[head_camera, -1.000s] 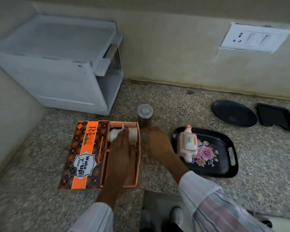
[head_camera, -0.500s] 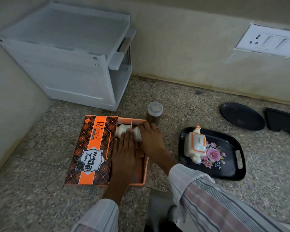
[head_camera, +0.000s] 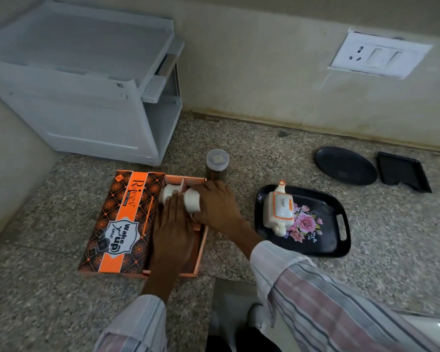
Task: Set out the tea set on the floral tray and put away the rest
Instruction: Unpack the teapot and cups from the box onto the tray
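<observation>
Head view: the left hand [head_camera: 172, 224] is lying flat and open-fingered in the orange box [head_camera: 197, 260]. Just beyond, the right hand [head_camera: 215, 204] is closing around a white cup [head_camera: 191, 203] there. The teapot [head_camera: 278, 210] is sitting on the floral tray [head_camera: 323, 246]; farther back, a jar [head_camera: 217, 165] is standing.

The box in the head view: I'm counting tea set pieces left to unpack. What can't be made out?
- Box interior: mostly covered by the left hand and right hand; only two white cups show.
- Right fingers: behind one cup, so the grip is unclear.
- Jar contents: too dark.
- Teapot far side: hidden by itself.
</observation>
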`<state>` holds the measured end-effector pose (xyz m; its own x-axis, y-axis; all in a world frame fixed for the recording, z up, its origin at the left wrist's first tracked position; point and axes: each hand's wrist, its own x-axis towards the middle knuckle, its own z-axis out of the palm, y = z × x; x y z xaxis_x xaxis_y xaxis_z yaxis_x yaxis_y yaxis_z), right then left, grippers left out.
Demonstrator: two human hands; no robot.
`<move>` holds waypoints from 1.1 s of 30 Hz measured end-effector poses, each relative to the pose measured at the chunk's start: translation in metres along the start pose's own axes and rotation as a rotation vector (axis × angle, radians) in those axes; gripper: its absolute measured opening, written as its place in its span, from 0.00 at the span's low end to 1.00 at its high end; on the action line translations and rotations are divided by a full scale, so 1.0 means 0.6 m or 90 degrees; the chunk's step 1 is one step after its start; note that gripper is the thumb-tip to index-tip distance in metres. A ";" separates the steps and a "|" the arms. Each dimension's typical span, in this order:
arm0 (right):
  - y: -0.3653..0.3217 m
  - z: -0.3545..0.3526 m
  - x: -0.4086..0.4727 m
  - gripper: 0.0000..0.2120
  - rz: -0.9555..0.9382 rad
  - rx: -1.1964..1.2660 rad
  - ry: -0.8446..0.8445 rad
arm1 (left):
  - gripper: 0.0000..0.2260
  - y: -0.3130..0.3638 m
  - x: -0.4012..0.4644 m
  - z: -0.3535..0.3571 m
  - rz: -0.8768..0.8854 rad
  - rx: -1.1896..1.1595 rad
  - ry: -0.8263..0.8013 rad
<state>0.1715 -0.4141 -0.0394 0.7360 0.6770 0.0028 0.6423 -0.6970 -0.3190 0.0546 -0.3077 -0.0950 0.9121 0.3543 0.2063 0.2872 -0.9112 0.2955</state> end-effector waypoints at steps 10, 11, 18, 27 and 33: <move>-0.001 -0.041 -0.009 0.39 0.004 0.142 0.031 | 0.28 -0.003 0.017 0.026 -0.008 0.005 -0.007; 0.004 -0.046 -0.015 0.38 0.010 0.152 0.037 | 0.27 0.002 0.020 0.026 -0.003 0.005 -0.007; 0.104 -0.115 -0.095 0.34 0.081 0.163 0.167 | 0.28 0.178 0.036 -0.011 0.088 -0.231 0.041; 0.281 -0.170 -0.201 0.33 0.268 0.106 0.202 | 0.34 0.264 0.062 0.097 0.060 -0.328 -0.160; 0.356 -0.147 -0.228 0.36 0.363 0.090 0.130 | 0.28 0.262 0.076 0.145 0.018 -0.423 -0.243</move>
<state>0.2269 -0.6762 -0.0245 0.9898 0.1392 -0.0286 0.1120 -0.8878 -0.4465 0.1669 -0.4533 -0.1204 0.9890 0.1254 -0.0779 0.1353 -0.5584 0.8185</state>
